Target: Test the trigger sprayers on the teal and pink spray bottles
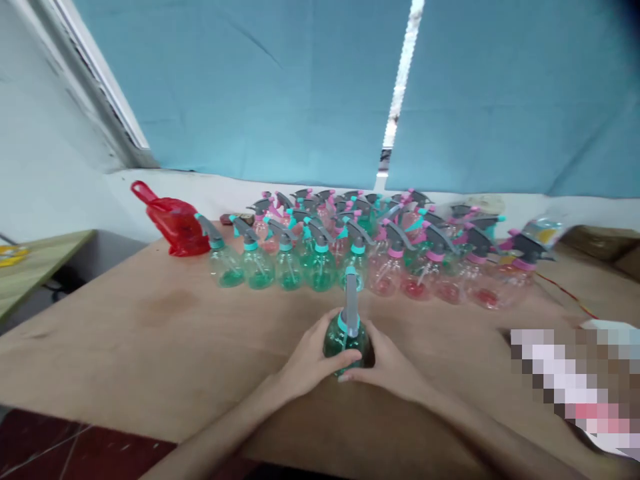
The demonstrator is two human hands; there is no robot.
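Note:
Near the front of the wooden table, a green spray bottle [336,340] with a turquoise collar and grey trigger head stands between my two hands. My left hand [320,350] wraps its left side, the thumb lying across the front. From the right, my right hand [383,357] grips the same bottle, its thumb just below the left one. The fingers behind the bottle are hidden. Just beyond it is a front row of spray bottles, green ones [320,270] with turquoise collars on the left and pink ones [415,283] with pink collars on the right.
More spray bottles [303,197] crowd behind the front row. A red plastic bag [177,227] sits at the table's back left. A blurred-out patch [575,380] covers the right side, near a thin cord [570,297]. Blue curtains [260,93] hang behind the wooden table [115,340].

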